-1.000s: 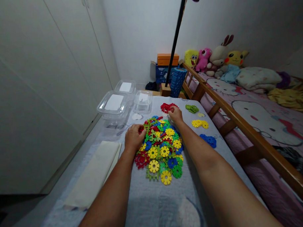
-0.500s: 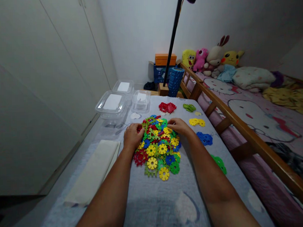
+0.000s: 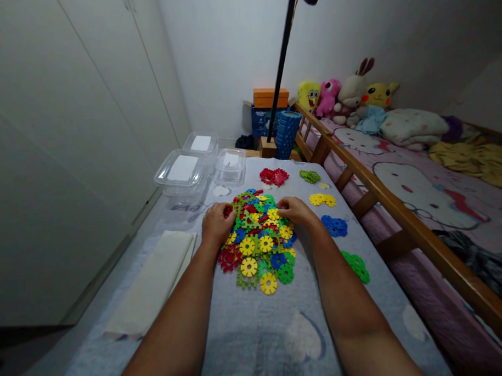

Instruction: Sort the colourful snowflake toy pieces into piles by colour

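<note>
A mixed pile of plastic snowflake building discs [image 3: 265, 244] in red, yellow, blue and two greens lies on the cloth-covered table between my hands. At the pile's upper left edge, my left hand [image 3: 217, 223] is closed, its fingers curled beside red pieces; what they hold, if anything, is hidden. Across from it my right hand [image 3: 296, 210] is closed in a pinch at the upper right edge, near yellow discs, and I cannot make out what is between the fingertips. Separate groups lie beyond and to the right: red [image 3: 274, 177], light green [image 3: 310, 176], yellow [image 3: 322, 200], blue [image 3: 334, 225] and green [image 3: 356, 267].
Clear lidded containers [image 3: 181, 171] with white labels stand at the back left. A folded cream cloth [image 3: 153, 284] lies left of my left forearm. A black lamp pole [image 3: 280, 66] rises behind the table, and a wooden bed rail [image 3: 370, 198] runs along the right.
The view has shifted slightly, moving everything a little to the left. Both hands stay at the same sides of the pile, with only slight finger movement.
</note>
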Demonstrator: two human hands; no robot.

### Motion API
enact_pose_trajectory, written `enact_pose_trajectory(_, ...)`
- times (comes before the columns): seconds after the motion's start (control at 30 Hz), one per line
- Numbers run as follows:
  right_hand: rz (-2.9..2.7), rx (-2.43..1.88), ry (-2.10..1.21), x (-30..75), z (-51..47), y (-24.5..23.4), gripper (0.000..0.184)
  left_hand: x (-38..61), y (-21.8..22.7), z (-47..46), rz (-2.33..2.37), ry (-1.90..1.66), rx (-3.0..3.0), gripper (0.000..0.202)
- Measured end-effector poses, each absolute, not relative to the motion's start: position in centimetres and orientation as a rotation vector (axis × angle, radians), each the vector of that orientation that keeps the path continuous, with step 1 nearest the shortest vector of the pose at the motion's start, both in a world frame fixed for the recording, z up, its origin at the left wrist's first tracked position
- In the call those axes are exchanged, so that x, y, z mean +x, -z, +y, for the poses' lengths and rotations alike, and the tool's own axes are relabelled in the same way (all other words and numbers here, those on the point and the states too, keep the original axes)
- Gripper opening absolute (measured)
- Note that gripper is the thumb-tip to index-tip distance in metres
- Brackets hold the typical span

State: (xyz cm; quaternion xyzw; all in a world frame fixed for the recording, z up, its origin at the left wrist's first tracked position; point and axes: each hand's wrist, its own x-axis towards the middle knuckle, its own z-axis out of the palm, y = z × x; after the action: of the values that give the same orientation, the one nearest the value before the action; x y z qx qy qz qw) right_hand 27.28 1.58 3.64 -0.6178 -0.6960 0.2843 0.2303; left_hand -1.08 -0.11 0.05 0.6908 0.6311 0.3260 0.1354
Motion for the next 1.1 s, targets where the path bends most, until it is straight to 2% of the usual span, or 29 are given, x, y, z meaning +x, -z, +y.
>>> enact_pose_trajectory(0.07,-1.950,-1.687,-0.811,27.4,1.6,-3.7,0.012,-1.1,-0.1,-0.1,1.829,-0.940,2.003,0.026)
enact_pose_trajectory(0.3,-1.960,-1.668,-0.826,27.4,1.6,-3.9,0.025,-1.0,-0.3,-0.1,1.833,-0.941,1.984,0.023)
enact_pose_trajectory(0.53,-1.743,-1.635,-0.797,28.6,2.0,-3.9,0.010,-1.1,-0.1,0.0,1.821,-0.948,1.999,0.025)
enact_pose_trajectory(0.77,-1.364,-1.819,-0.312,33.9,2.5,-4.6,0.007,-1.2,0.1,0.1,1.834,-0.938,2.000,0.025)
enact_pose_trajectory(0.9,-1.235,-2.015,-0.085,36.4,2.0,-4.3,0.015,-1.2,0.3,0.2,1.826,-0.951,2.002,0.027)
enact_pose_trajectory(1.1,-1.116,-2.138,-0.029,37.7,1.9,-3.2,0.023,-1.3,0.3,0.1,1.825,-0.949,1.995,0.028)
